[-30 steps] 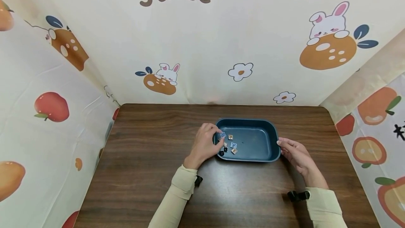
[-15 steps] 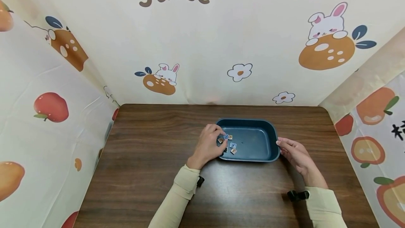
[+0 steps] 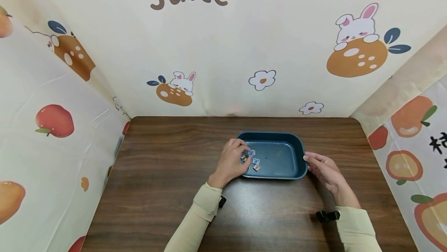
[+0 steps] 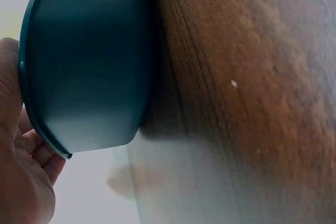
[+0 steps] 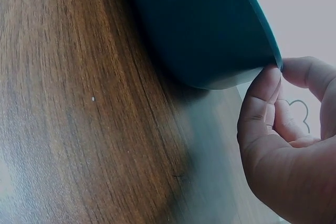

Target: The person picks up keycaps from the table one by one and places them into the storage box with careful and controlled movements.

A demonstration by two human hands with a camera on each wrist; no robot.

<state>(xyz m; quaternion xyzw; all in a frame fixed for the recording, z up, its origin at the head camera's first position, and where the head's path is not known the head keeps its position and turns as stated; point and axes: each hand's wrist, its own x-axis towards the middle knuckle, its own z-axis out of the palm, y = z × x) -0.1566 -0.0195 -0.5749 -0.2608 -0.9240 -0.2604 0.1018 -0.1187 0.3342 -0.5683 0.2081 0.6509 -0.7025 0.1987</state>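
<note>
A dark blue rectangular tray [image 3: 279, 176] with rounded corners stands on the wooden table. My left hand [image 3: 230, 162] reaches over its left end, thumb and index finger pinching a small blue square tile [image 3: 251, 153]. Below the fingertips, a second blue-and-white tile [image 3: 256, 161] and a tan-edged tile [image 3: 256, 167] lie on the tray floor. Other small pieces are partly hidden behind the hand. My right hand [image 3: 326, 172] pinches the right end of the rim; in the right wrist view its thumb and finger [image 5: 270, 80] meet at the tray's edge. The left wrist view shows only the tray's outer wall [image 4: 89, 66].
The brown wooden table [image 3: 167, 159] extends around the tray on all sides. Behind it hangs a cream cloth [image 3: 223, 50] with printed rabbits and flowers. Fruit-printed cloths [image 3: 70, 159] close in the left and right sides.
My left hand has shifted slightly right and lower over the tray with the blue tile, covering the dark pieces that showed before. My right hand stays on the rim.
</note>
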